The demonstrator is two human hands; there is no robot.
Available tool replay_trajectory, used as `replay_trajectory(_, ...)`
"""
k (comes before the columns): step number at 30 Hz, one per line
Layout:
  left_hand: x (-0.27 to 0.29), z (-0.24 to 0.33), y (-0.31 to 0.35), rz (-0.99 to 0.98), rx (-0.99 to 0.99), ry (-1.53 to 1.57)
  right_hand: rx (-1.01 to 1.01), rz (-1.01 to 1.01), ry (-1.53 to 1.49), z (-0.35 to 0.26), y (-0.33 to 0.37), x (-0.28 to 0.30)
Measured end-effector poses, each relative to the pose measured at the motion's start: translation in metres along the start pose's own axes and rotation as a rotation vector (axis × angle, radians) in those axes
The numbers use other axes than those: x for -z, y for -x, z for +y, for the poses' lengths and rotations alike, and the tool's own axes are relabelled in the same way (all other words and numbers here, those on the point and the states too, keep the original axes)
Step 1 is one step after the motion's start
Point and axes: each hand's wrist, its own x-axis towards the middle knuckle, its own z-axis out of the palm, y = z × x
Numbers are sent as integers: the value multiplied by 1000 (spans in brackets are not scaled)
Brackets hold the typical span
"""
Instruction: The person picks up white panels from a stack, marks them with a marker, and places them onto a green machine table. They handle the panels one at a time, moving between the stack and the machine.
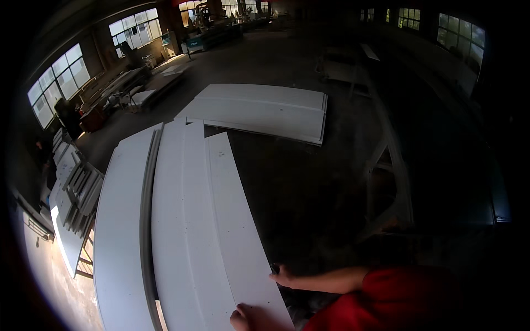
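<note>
Several long white panels [182,220] lie side by side, running away from me. The rightmost white panel [232,220] is the one I touch. My right hand [282,275] reaches in from the right on a bare forearm below a red sleeve and grips that panel's right edge near its near end. My left hand [243,318] sits low in the picture, fingers curled on the same panel's top face close to its end. Whether its fingers wrap under the end is hidden.
A second stack of white panels [265,110] lies on the dark floor farther off. White parts on a rack [77,193] stand at the left. A metal frame [389,182] is to the right. Machines and benches [138,83] line the windowed back wall.
</note>
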Motion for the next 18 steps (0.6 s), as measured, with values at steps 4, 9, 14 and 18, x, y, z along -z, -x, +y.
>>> replay_trajectory(4,20,-1,-29,43,-83,-28,83,111,-9,-40,2,-17)
replay_trajectory(9,37,-28,-70,94,-86,-58,74,11,-47,-82,-15,-39)
replay_trajectory(14,39,-21,-127,124,51,-12,201,99,-31,-94,-59,-67)
replay_trajectory(18,51,-7,-161,22,44,31,237,61,-71,-116,-89,-66)
